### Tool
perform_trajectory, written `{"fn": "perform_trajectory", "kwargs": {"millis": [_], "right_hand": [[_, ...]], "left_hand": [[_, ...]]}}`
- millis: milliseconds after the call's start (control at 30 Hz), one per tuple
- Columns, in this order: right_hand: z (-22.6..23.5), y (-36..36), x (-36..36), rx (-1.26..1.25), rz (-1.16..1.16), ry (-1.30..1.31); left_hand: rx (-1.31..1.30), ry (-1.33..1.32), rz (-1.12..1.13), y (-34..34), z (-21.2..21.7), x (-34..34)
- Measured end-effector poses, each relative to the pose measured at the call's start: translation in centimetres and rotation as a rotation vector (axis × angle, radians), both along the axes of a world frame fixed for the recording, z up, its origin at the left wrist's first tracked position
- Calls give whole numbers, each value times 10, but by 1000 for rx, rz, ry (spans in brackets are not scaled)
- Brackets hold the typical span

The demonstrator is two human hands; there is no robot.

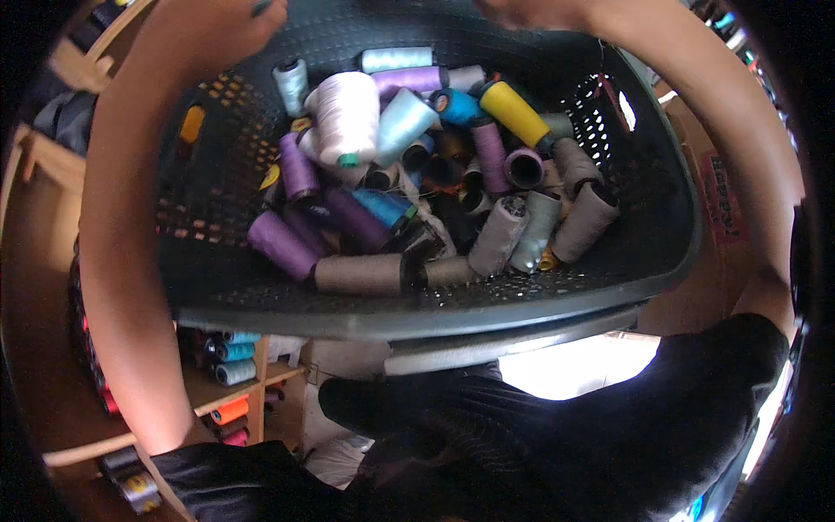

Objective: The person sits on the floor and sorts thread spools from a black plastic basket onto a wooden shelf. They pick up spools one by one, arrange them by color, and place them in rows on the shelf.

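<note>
Basket [435, 317]: one, black, perforated, between the forearms. Contents: jumbled thread spools [381, 209], including white cone [350, 113], far left; yellow spool [515, 113], far right; grey spool [498, 237], near right. Left hand [248, 26] curled, right hand [522, 10] cropped, both at far side; whether grasping, cannot tell. Shelf [78, 453], left.

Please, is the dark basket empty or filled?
Partly filled: thread spools lie inside the basket, including a yellow spool and a large white spool; its wall shows above them.
</note>
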State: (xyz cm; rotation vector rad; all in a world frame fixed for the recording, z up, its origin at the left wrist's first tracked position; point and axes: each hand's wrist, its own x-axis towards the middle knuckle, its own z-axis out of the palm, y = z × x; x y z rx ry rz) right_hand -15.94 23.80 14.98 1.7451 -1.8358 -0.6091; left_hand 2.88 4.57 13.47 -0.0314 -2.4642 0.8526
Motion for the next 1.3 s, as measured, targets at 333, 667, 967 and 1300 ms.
{"fn": "perform_trajectory", "kwargs": {"millis": [333, 667, 967, 1300], "right_hand": [[-160, -93, -178, 616, -190, -466], [-142, -68, -120, 635, -531, -701], [-34, -54, -79, 194, -175, -636], [-23, -41, -23, -47, 88, -1392]], "left_hand": [[469, -646, 131, 39, -128, -74], [697, -601, 163, -56, -110, -68], [508, -627, 757, -75, -88, -35], [1059, -211, -81, -44, -61, -45]]}}
